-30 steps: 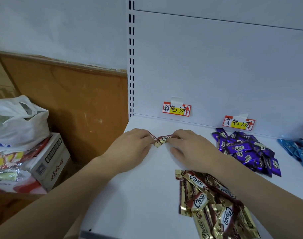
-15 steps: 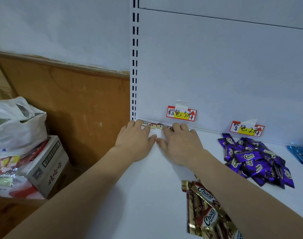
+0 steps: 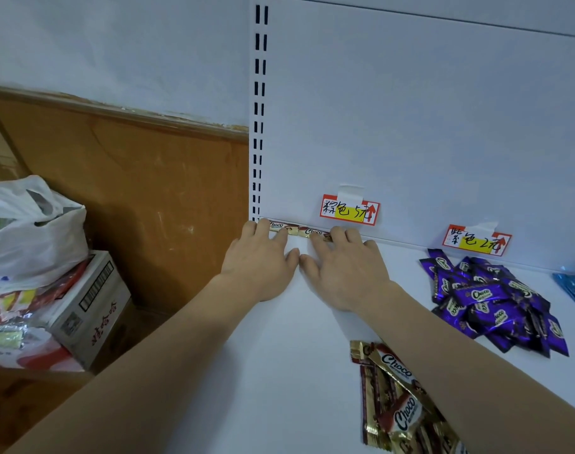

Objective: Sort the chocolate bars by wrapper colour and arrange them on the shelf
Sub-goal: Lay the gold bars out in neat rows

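- White shelf [image 3: 279,371] with a white back panel [image 3: 410,126]; a slotted upright [image 3: 259,109] runs down the panel's left edge
- Two brown bars lie end to end at the far edge of the shelf, against the back panel: left bar [image 3: 278,226] near the upright, right bar [image 3: 314,232] just beside it
- Left hand [image 3: 258,260] lies flat, fingers straight, fingertips on the left bar, pressing it toward the panel
- Right hand [image 3: 345,271] also lies flat, fingers straight and slightly spread, fingertips touching the right bar's right end
- The two thumbs nearly meet between the hands
- Brown tag [image 3: 349,209], red and yellow with handwriting, is taped to the panel just above the right bar
- Brown pile [image 3: 394,407], a loose heap of brown and gold bars, sits at the near right of the shelf, partly hidden under the right forearm
- Purple pile [image 3: 489,303] lies to the right, well apart from the hands, below a purple tag [image 3: 476,240] on the panel
- Blue pile [image 3: 574,290] shows only its edge at the far right
- Left of the shelf, a wood panel [image 3: 132,198] covers the lower wall
- A white bag [image 3: 27,231] rests on a carton [image 3: 89,303] at the left, with coloured packets beside them
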A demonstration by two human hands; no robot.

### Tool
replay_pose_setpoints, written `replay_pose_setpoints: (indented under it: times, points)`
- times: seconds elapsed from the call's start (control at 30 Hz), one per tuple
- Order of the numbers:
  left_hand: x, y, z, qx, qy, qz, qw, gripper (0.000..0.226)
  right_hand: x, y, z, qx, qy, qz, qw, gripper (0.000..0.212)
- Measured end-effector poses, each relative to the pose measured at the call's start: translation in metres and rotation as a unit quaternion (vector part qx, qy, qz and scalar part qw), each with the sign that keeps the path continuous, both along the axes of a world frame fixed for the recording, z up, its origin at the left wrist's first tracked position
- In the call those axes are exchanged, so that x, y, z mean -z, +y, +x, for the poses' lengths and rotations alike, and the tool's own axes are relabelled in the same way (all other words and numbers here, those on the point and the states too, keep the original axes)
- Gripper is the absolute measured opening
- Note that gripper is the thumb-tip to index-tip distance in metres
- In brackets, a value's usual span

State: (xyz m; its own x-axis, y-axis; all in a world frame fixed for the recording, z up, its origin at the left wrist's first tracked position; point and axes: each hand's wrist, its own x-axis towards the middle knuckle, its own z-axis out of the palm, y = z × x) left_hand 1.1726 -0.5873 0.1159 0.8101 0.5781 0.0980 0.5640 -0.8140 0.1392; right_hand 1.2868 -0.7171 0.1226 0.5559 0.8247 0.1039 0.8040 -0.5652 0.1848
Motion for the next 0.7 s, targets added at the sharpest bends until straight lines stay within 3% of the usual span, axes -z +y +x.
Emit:
replay_pose_setpoints:
  times: [0.27, 0.4, 0.57, 0.7]
  points:
    - [-0.002, -0.002, -0.005, -0.006, -0.029, -0.003, 1.000, 0.058, -0.008, -0.007, -0.004, -0.004, 0.006, 0.010, 1.000, 0.068]
    - [-0.013, -0.021, -0.019, 0.012, -0.047, 0.036, 0.998, 0.052, -0.028, -0.033, -0.009, -0.020, 0.015, 0.012, 1.000, 0.089]
    - [-0.034, -0.079, -0.040, 0.094, -0.071, -0.016, 0.993, 0.030, -0.052, -0.086, -0.010, -0.053, 0.094, 0.020, 0.994, 0.052]
    - [-0.039, -0.122, -0.057, 0.122, -0.043, -0.021, 0.991, 0.033, -0.063, -0.132, -0.015, -0.061, 0.120, 0.045, 0.990, 0.033]
